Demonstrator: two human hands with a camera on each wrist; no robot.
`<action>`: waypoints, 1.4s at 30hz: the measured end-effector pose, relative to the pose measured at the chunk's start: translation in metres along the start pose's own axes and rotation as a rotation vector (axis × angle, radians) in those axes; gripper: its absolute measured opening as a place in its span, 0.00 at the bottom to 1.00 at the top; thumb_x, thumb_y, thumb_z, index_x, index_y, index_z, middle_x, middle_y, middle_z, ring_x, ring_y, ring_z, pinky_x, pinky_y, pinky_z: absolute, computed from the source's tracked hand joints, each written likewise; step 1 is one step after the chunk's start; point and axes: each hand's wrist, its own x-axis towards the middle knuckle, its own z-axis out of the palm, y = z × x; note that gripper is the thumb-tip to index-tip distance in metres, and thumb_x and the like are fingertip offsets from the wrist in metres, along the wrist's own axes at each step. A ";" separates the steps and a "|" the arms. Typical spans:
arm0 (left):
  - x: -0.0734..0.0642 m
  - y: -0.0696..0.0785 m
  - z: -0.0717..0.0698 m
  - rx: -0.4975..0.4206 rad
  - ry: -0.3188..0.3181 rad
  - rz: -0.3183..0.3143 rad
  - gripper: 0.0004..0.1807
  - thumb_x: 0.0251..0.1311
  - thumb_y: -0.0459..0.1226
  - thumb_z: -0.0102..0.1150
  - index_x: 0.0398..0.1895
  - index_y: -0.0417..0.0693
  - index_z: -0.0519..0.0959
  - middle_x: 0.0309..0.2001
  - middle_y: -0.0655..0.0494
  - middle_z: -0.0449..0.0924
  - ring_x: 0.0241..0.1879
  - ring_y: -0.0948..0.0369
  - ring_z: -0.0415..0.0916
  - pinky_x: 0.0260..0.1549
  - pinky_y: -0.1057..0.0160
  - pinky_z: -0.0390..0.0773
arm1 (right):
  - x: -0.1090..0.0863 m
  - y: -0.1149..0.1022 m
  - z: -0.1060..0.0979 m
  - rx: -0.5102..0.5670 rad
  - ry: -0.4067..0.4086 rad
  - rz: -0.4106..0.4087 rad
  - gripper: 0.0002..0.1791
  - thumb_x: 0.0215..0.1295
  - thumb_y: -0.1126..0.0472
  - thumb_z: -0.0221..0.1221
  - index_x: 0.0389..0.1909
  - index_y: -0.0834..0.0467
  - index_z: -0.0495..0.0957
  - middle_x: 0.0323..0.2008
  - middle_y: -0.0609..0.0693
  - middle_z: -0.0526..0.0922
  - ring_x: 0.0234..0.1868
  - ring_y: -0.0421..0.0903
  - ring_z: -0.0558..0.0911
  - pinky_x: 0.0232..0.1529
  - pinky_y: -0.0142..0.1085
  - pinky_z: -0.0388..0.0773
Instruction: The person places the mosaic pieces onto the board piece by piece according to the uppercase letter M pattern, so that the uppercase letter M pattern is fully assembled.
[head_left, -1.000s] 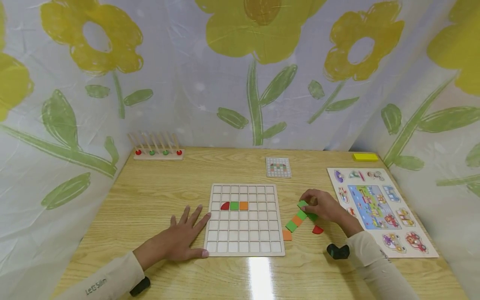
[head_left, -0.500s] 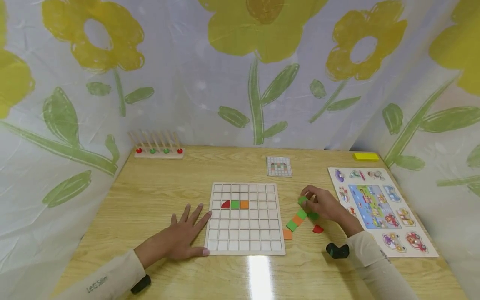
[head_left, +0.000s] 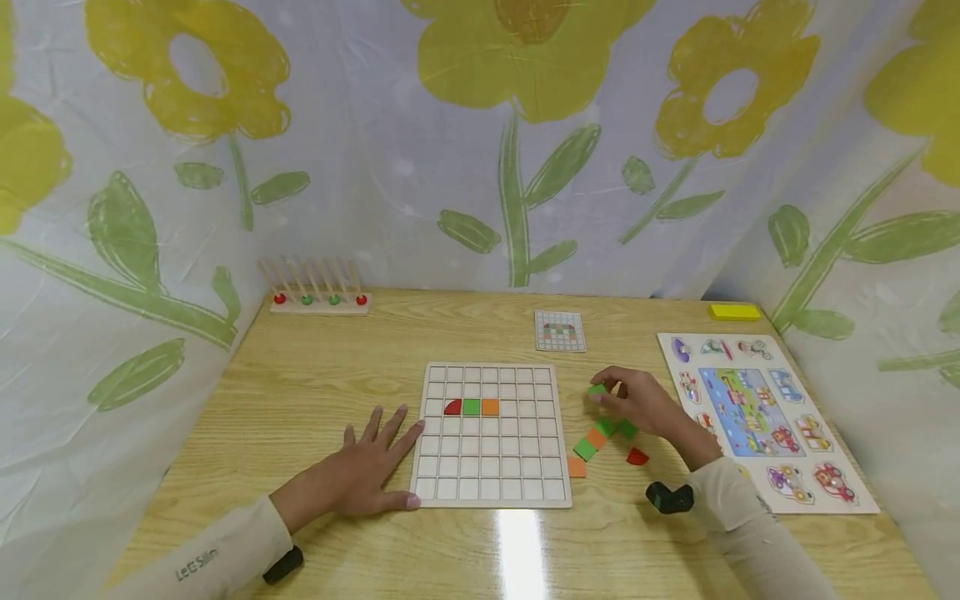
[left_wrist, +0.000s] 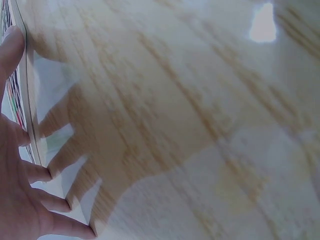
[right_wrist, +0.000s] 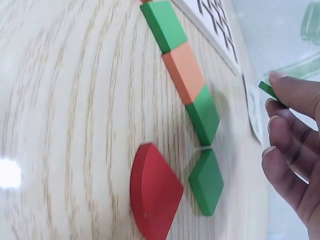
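My right hand (head_left: 637, 400) pinches a green square tile (right_wrist: 270, 91) between thumb and index finger, lifted off the loose tiles in the right wrist view. Below it lie a row of green and orange tiles (right_wrist: 184, 72), a separate green tile (right_wrist: 206, 182) and a red quarter-circle tile (right_wrist: 156, 192). My left hand (head_left: 375, 471) rests flat with spread fingers, thumb and fingertip at the left edge of the white grid board (head_left: 491, 492). On that board sit a red quarter-circle (head_left: 453, 407), a green square (head_left: 471, 407) and an orange square (head_left: 490, 407).
A small pattern card (head_left: 560, 332) lies beyond the board. At right is a picture puzzle board (head_left: 817, 492), with a yellow block (head_left: 734, 312) behind it. A peg stand with beads (head_left: 321, 307) stands at the back left. An orange tile (head_left: 577, 467) touches the grid board's right edge.
My right hand has drawn the green tile up and a little left, away from the loose tiles. The left hand stays in place at the board's edge.
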 end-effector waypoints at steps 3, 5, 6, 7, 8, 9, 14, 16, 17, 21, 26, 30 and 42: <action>0.000 0.000 0.000 -0.001 0.001 0.002 0.56 0.61 0.72 0.49 0.82 0.49 0.46 0.80 0.34 0.40 0.74 0.25 0.38 0.56 0.17 0.53 | 0.001 -0.004 0.000 0.007 -0.007 0.006 0.15 0.71 0.59 0.62 0.54 0.61 0.81 0.41 0.53 0.82 0.26 0.42 0.75 0.28 0.33 0.74; 0.001 -0.001 0.001 0.000 0.002 0.002 0.56 0.61 0.72 0.49 0.82 0.49 0.46 0.80 0.34 0.40 0.74 0.25 0.38 0.56 0.17 0.53 | 0.001 -0.007 0.000 0.015 -0.011 0.002 0.16 0.71 0.58 0.62 0.55 0.61 0.81 0.41 0.53 0.82 0.27 0.42 0.76 0.28 0.34 0.74; 0.001 -0.001 0.001 0.001 0.004 0.003 0.56 0.61 0.72 0.49 0.82 0.49 0.46 0.80 0.34 0.40 0.74 0.25 0.39 0.55 0.17 0.54 | 0.002 -0.009 0.000 0.022 -0.013 -0.002 0.16 0.71 0.58 0.62 0.55 0.61 0.81 0.42 0.54 0.82 0.27 0.43 0.76 0.27 0.34 0.74; 0.001 -0.001 0.001 0.002 0.004 0.003 0.56 0.61 0.72 0.50 0.82 0.49 0.46 0.80 0.34 0.40 0.74 0.25 0.39 0.55 0.17 0.54 | 0.002 -0.010 0.000 0.029 -0.014 -0.007 0.17 0.71 0.58 0.62 0.55 0.61 0.81 0.42 0.54 0.82 0.27 0.43 0.77 0.27 0.34 0.75; 0.001 -0.001 0.001 0.002 0.006 0.004 0.56 0.61 0.71 0.50 0.82 0.49 0.46 0.80 0.34 0.40 0.74 0.25 0.39 0.55 0.17 0.54 | 0.002 -0.012 0.000 0.035 -0.014 -0.014 0.17 0.70 0.58 0.62 0.56 0.61 0.81 0.43 0.54 0.83 0.27 0.43 0.77 0.27 0.34 0.75; 0.001 -0.001 0.001 0.003 0.006 0.005 0.56 0.61 0.71 0.50 0.82 0.49 0.46 0.80 0.34 0.40 0.74 0.25 0.39 0.55 0.17 0.54 | 0.003 -0.013 0.001 0.041 -0.013 -0.021 0.17 0.70 0.58 0.63 0.56 0.61 0.81 0.43 0.54 0.83 0.27 0.43 0.77 0.26 0.34 0.74; 0.001 -0.001 0.001 -0.005 0.006 0.010 0.56 0.61 0.71 0.50 0.82 0.49 0.46 0.80 0.33 0.39 0.74 0.24 0.38 0.55 0.16 0.53 | 0.006 -0.018 0.004 0.077 -0.025 -0.049 0.18 0.70 0.59 0.62 0.57 0.62 0.80 0.43 0.55 0.84 0.25 0.41 0.77 0.26 0.33 0.74; 0.001 -0.001 0.001 -0.004 0.005 0.011 0.57 0.61 0.72 0.50 0.82 0.49 0.46 0.80 0.33 0.39 0.74 0.24 0.38 0.55 0.16 0.53 | 0.007 -0.021 0.007 0.105 -0.040 -0.056 0.18 0.71 0.59 0.62 0.57 0.63 0.80 0.44 0.56 0.84 0.25 0.41 0.78 0.26 0.33 0.75; 0.001 -0.001 0.002 -0.001 0.002 0.010 0.57 0.60 0.72 0.50 0.82 0.49 0.45 0.80 0.34 0.39 0.74 0.24 0.37 0.55 0.16 0.52 | 0.008 -0.022 0.008 0.122 -0.049 -0.058 0.18 0.71 0.60 0.62 0.58 0.63 0.80 0.44 0.57 0.84 0.26 0.42 0.79 0.27 0.33 0.76; 0.001 -0.001 0.003 0.005 0.007 0.009 0.57 0.60 0.72 0.49 0.82 0.49 0.46 0.80 0.34 0.39 0.74 0.24 0.38 0.55 0.16 0.53 | 0.011 -0.029 0.013 0.190 -0.087 -0.064 0.18 0.71 0.62 0.61 0.58 0.63 0.80 0.45 0.58 0.84 0.29 0.49 0.83 0.30 0.35 0.80; 0.001 -0.001 0.003 0.006 0.012 0.005 0.57 0.60 0.72 0.49 0.82 0.49 0.46 0.80 0.34 0.40 0.74 0.24 0.40 0.55 0.17 0.54 | 0.014 -0.034 0.019 0.206 -0.116 -0.079 0.18 0.71 0.63 0.61 0.59 0.64 0.79 0.44 0.59 0.83 0.30 0.47 0.84 0.31 0.34 0.81; 0.001 -0.001 0.003 0.006 0.010 0.002 0.56 0.60 0.72 0.49 0.82 0.50 0.46 0.80 0.34 0.40 0.74 0.25 0.39 0.55 0.17 0.54 | 0.017 -0.036 0.023 0.215 -0.117 -0.083 0.18 0.70 0.65 0.60 0.59 0.65 0.79 0.43 0.59 0.84 0.29 0.45 0.83 0.30 0.32 0.79; 0.001 -0.002 0.003 0.008 0.017 0.007 0.56 0.60 0.72 0.50 0.82 0.49 0.47 0.80 0.34 0.41 0.74 0.24 0.40 0.54 0.16 0.55 | 0.022 -0.045 0.035 0.288 -0.145 -0.074 0.18 0.70 0.63 0.61 0.59 0.63 0.80 0.42 0.57 0.83 0.29 0.49 0.81 0.32 0.31 0.78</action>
